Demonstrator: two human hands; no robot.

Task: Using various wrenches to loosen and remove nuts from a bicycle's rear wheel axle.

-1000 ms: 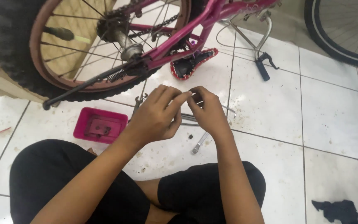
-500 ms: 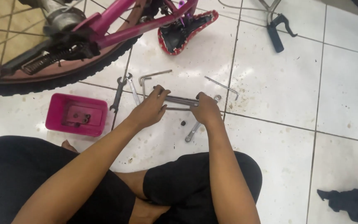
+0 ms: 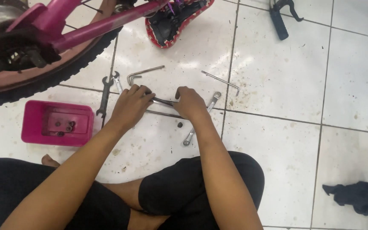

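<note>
Sitting cross-legged on a stained white tiled floor (image 3: 277,85), the person closes both hands on a slim silver metal tool (image 3: 163,102) lying low over the tiles: left hand (image 3: 130,106) gripping one end, right hand (image 3: 189,103) the other. Nearby lie a bent hex key (image 3: 143,72), a ring spanner (image 3: 201,119), a pink plastic tray (image 3: 58,123) and a dark rag (image 3: 351,196).

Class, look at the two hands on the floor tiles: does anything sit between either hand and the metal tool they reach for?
Nothing visible does. The left hand and right hand already touch the metal tool, one at each end.
</note>
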